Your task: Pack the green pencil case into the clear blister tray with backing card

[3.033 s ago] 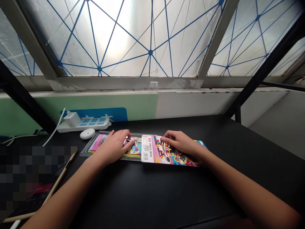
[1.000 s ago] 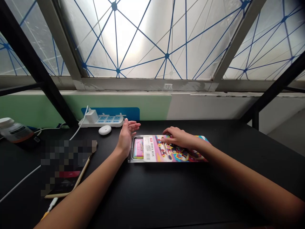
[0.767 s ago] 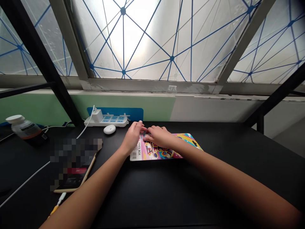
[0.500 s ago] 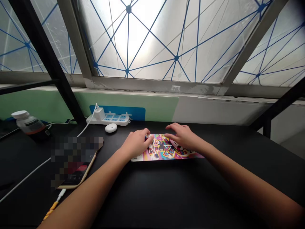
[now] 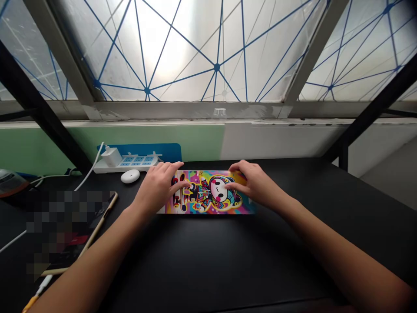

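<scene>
A flat rectangular picture sheet [image 5: 202, 201], brightly printed with a cartoon figure in a hood, lies sideways on the black desk in front of me. Around its left end is my left hand [image 5: 156, 184], thumb across the print and fingers reaching past the far edge. At the opposite end my right hand [image 5: 259, 182] takes hold in much the same way, its thumb over the figure's face. The fingertips at the far edge are partly hidden. How thick the sheet is, I cannot tell.
A white power strip [image 5: 138, 162] with a plugged-in charger [image 5: 111, 155] stands by the wall, behind a small white case [image 5: 130, 176]. A partly blurred device [image 5: 87, 241] with a cable lies left, near a bottle [image 5: 11, 182]. Dark metal posts [image 5: 350, 126] flank the desk.
My right hand has moved from above the sheet's middle to its right end, uncovering the printed figure. My left hand stays at the left end. The whole view has shifted.
</scene>
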